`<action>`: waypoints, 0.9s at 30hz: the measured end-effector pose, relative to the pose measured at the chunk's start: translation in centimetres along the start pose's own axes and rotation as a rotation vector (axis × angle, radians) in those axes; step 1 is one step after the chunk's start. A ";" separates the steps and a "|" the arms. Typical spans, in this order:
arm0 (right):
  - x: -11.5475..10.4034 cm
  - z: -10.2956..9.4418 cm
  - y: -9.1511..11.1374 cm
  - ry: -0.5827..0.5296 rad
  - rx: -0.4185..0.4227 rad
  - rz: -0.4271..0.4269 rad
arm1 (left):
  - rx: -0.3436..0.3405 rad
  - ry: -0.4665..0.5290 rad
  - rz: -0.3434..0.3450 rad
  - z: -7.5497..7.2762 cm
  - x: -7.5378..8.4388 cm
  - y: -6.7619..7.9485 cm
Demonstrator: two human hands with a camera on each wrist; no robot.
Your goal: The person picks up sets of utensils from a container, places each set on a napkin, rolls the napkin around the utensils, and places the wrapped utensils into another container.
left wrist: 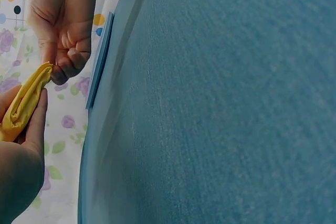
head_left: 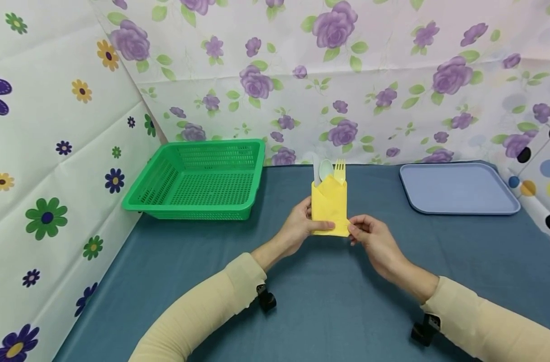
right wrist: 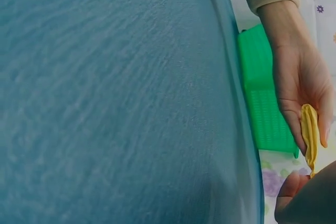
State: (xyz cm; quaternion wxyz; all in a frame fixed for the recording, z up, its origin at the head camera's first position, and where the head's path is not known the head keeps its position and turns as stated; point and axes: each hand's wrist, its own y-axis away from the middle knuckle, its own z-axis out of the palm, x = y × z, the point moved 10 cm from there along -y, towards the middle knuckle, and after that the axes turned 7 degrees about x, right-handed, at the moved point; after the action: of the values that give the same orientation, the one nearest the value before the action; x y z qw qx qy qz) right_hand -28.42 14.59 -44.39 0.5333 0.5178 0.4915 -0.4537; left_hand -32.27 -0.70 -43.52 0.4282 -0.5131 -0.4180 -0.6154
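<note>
A folded yellow napkin (head_left: 327,208) is held upright above the table like a pouch. From its top stick out a white plastic knife (head_left: 316,168), a pale plastic spoon (head_left: 326,169) and a yellow plastic fork (head_left: 340,171). My left hand (head_left: 298,224) grips the napkin's left side, thumb across the front. My right hand (head_left: 375,241) pinches its lower right corner between thumb and fingers. In the left wrist view the napkin (left wrist: 25,100) shows edge-on between both hands; the cutlery is hidden there. The right wrist view shows the napkin's folded bottom edge (right wrist: 310,135).
A green perforated plastic basket (head_left: 193,207) stands at the back left of the blue-covered table (head_left: 302,311). At the back right lies a blue-grey tray (head_left: 460,188). Flower-patterned cloth (head_left: 239,120) hangs behind the table and along the left side.
</note>
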 end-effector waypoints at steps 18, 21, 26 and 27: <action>-2.3 -0.6 1.2 0.389 0.198 -0.260 | 0.067 0.011 0.039 -0.4 0.2 -0.1; -2.0 -0.6 1.2 0.337 0.191 -0.194 | 0.079 0.011 0.045 -0.5 0.2 -0.2; -1.4 -0.6 1.1 0.204 0.179 -0.066 | 0.079 0.011 0.042 -0.4 0.1 -0.1; -1.3 -0.6 1.1 0.184 0.175 -0.049 | 0.076 0.010 0.041 -0.4 0.1 -0.1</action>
State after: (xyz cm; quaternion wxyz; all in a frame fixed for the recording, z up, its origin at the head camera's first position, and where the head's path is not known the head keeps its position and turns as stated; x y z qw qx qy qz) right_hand -27.50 15.22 -43.01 0.4273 0.5897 0.5094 -0.4585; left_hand -32.50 -1.07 -43.46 0.4620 -0.5019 -0.4282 -0.5926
